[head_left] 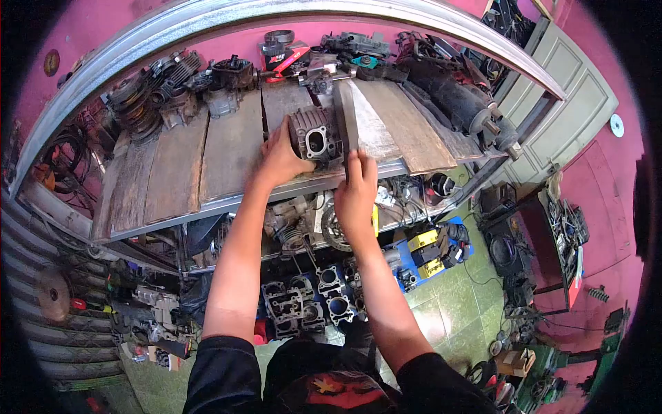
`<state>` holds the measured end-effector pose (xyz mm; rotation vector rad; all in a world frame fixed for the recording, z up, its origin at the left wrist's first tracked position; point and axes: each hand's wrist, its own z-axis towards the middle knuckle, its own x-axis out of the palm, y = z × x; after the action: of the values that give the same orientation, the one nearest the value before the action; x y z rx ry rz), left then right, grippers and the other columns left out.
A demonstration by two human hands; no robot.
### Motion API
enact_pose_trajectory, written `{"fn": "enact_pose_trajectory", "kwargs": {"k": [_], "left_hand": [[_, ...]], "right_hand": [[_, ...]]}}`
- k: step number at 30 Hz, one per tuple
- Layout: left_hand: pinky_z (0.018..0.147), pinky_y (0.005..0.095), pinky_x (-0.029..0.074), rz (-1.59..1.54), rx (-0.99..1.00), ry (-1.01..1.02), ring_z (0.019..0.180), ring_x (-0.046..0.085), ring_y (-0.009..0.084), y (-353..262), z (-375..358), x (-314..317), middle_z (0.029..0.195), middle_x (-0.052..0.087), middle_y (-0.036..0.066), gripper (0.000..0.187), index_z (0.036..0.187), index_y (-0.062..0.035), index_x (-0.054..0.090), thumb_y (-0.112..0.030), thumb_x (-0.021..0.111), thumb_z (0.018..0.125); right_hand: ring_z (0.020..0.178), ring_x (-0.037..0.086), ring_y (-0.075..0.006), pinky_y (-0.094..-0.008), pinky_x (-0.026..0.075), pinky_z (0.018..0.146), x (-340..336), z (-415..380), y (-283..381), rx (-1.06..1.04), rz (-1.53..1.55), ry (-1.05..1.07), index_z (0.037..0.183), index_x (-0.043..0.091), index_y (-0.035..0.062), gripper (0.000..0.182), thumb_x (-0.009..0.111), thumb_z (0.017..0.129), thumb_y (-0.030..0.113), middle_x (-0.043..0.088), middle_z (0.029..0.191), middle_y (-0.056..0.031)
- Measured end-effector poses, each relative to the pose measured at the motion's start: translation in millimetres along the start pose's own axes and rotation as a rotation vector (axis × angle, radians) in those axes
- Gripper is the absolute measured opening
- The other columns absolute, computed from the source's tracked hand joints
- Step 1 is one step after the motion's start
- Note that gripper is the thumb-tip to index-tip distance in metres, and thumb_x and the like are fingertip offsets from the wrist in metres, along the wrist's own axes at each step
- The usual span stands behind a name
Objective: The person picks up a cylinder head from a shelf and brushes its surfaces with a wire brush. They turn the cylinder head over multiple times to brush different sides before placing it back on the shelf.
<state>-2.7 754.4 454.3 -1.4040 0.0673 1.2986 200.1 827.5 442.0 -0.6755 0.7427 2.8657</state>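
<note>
On the plank bench, my left hand [278, 157] is closed around the left side of a finned engine cylinder head [308, 125]. An oval port with a dark hole faces me. My right hand [356, 188] grips the near end of a long, flat grey-brown bar [347, 114], which stands along the right side of the cylinder head. Whether the bar touches the head's side face cannot be made out. A pale, shiny patch [369, 124] lies just right of the bar.
Greasy engine parts [176, 86] line the back of the plank bench [176, 162], with a dark cylindrical part [458, 96] at right. Below, cylinder blocks [338, 303] and yellow boxes [427, 252] lie on a blue surface. A metal frame bar [331, 10] arches across the top.
</note>
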Motion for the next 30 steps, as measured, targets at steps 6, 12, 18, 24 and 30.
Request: {"fn": "enact_pose_trajectory", "kwargs": {"k": [6,12,18,24,30], "left_hand": [[0.129,0.0569,0.021,-0.011,-0.036,0.012,0.158,0.029,0.0408,1,0,0,0.167,0.034,0.026,0.144,0.171,-0.0039,0.011,-0.037,0.093,0.057],[0.129,0.0544,0.023,-0.069,0.043,0.004,0.158,0.029,0.0415,7,1,1,0.167,0.035,0.027,0.140,0.171,-0.0049,0.015,-0.034,0.093,0.059],[0.129,0.0531,0.023,-0.068,0.047,-0.010,0.158,0.029,0.0416,7,3,3,0.167,0.036,0.025,0.140,0.170,-0.0028,0.016,-0.032,0.093,0.057],[0.129,0.0550,0.020,-0.024,0.022,-0.004,0.159,0.026,0.0403,0,-2,-1,0.167,0.036,0.024,0.140,0.170,-0.0020,0.016,-0.032,0.093,0.057],[0.129,0.0562,0.019,-0.025,0.037,0.012,0.159,0.025,0.0410,6,1,2,0.168,0.035,0.023,0.139,0.170,-0.0019,0.015,-0.033,0.092,0.058]], "right_hand": [[0.126,0.057,-0.0505,-0.0520,0.049,0.108,2,-30,-26,0.003,0.053,0.021,0.147,0.055,-0.0039,0.066,0.058,0.082,-0.012,0.056,0.137,-0.0306],[0.131,0.055,-0.0513,-0.0527,0.047,0.112,2,-126,-20,0.074,0.024,0.008,0.149,0.053,-0.0052,0.071,0.062,0.079,-0.012,0.054,0.145,-0.0335],[0.124,0.056,-0.0479,-0.0537,0.049,0.106,2,-49,-4,0.009,-0.071,-0.017,0.138,0.059,-0.0050,0.059,0.062,0.080,-0.013,0.056,0.138,-0.0306],[0.125,0.055,-0.0485,-0.0551,0.047,0.108,13,26,-6,-0.074,-0.104,0.040,0.143,0.056,-0.0039,0.068,0.064,0.076,-0.008,0.055,0.142,-0.0283],[0.125,0.057,-0.0503,-0.0541,0.048,0.108,11,-105,-38,-0.102,-0.050,-0.054,0.151,0.052,-0.0037,0.070,0.061,0.082,-0.014,0.056,0.140,-0.0318]]}}
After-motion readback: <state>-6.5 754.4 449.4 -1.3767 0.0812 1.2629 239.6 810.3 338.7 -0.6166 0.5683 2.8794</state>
